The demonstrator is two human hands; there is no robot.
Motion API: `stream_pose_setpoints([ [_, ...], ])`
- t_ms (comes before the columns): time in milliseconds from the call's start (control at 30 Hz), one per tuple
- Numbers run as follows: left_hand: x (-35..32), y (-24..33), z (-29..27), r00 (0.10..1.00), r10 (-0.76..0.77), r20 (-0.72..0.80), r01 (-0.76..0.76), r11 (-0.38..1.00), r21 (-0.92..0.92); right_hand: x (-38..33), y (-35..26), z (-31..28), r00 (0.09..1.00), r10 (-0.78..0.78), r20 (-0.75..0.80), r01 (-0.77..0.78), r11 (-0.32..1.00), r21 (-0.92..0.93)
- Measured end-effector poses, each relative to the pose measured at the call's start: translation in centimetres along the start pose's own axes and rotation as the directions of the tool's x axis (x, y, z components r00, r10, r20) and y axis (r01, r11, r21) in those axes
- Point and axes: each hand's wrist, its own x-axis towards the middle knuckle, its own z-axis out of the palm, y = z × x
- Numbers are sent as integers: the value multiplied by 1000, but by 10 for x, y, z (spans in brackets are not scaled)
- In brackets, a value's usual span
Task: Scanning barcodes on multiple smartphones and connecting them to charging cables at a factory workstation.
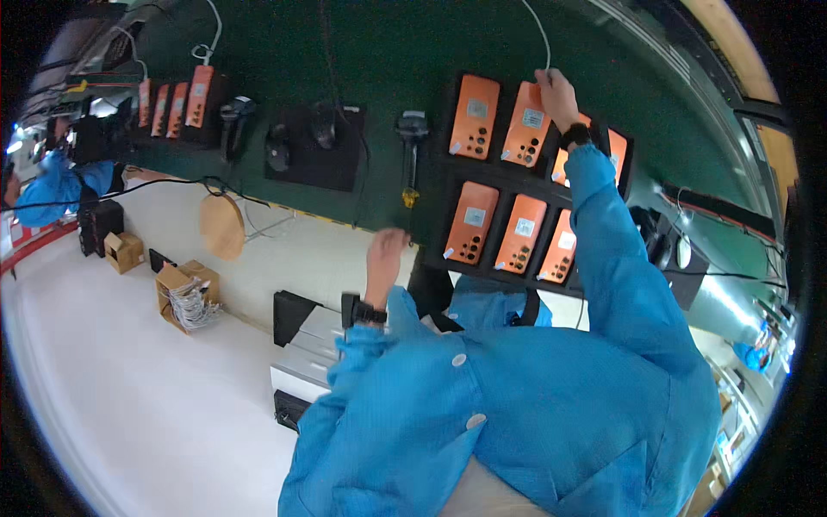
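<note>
Coat (568, 405); orange phone (526, 125) fore-and-aft, lenses nearward

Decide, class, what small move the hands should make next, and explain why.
Probably bring the left hand, which looks empty, over to steady the orange phone second from left in the far row: the right hand is at its far end, where the white cable comes down. Whether the cable is plugged in is hidden.

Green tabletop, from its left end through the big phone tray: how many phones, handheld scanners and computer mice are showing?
Orange phones: 11 (7 in the big tray, 4 at left; the blue sleeve may hide more)
Handheld scanners: 2
Dark mice: 2
Total showing: 15
</note>
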Motion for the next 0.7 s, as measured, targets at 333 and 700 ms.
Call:
stream_pose_setpoints([
  [333,150,33,38,950,278,-144,-234,936,263,-140,-38,31,936,-157,316,214,965,-154],
  [700,37,23,19,954,-143,264,62,955,292,-215,-3,31,851,-369,373,472,849,-236],
])
